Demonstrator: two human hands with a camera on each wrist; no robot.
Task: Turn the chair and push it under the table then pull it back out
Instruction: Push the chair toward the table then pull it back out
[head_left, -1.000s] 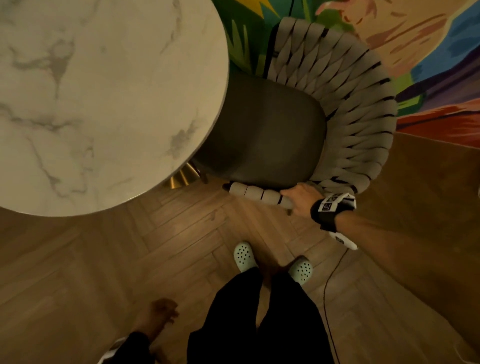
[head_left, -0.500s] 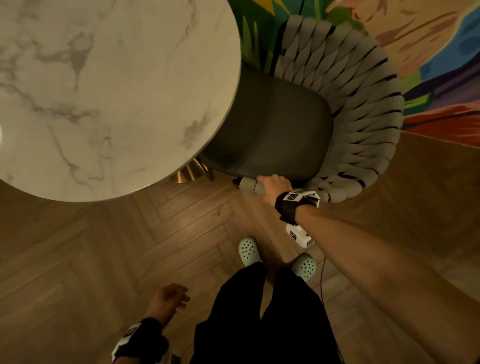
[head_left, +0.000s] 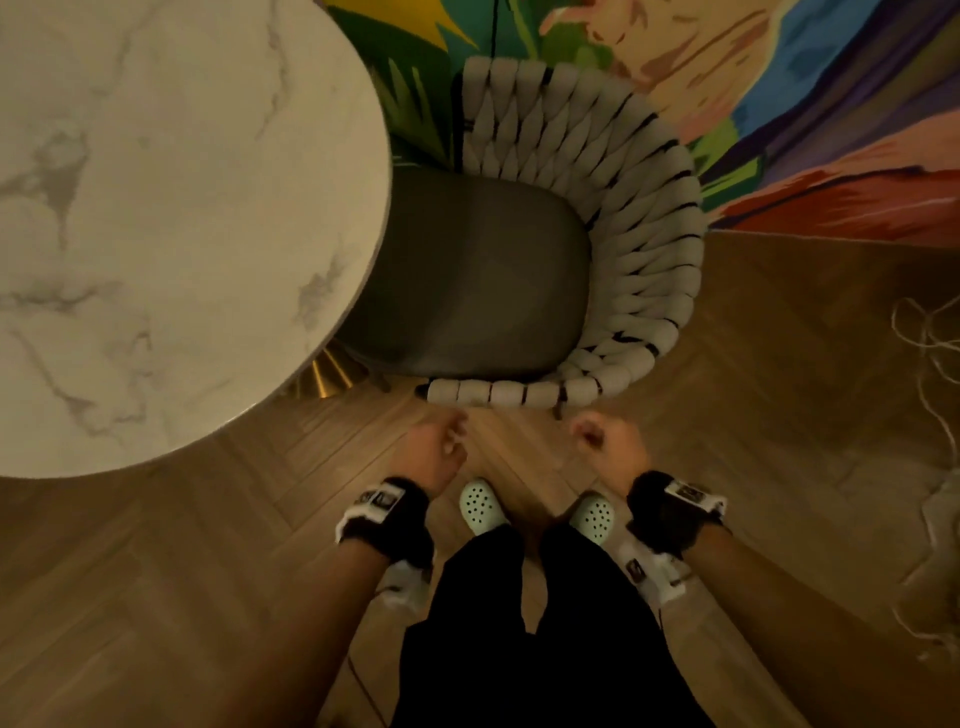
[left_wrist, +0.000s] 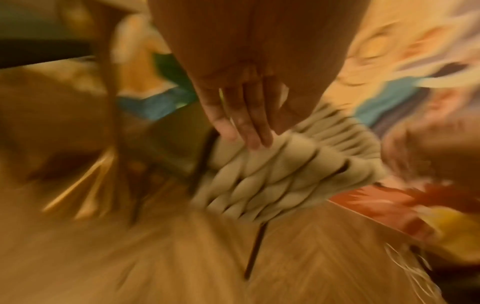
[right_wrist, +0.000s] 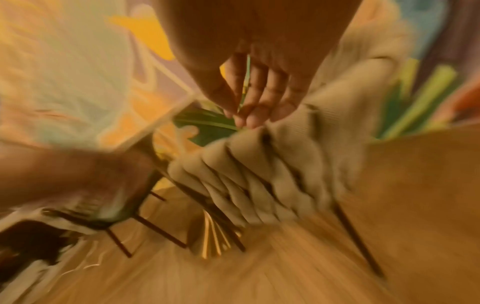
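- Chair (head_left: 483, 280) stood with its seat partly under the round worktop (head_left: 171, 218).
- Left hand (head_left: 434, 449) and right hand (head_left: 605, 447) hung loosely curled near its armrest, holding nothing.

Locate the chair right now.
In the head view the chair sits upper centre, its seat front tucked under the right edge of the round marble table, woven back toward the colourful rug. Neither the left hand nor the right hand touches it.
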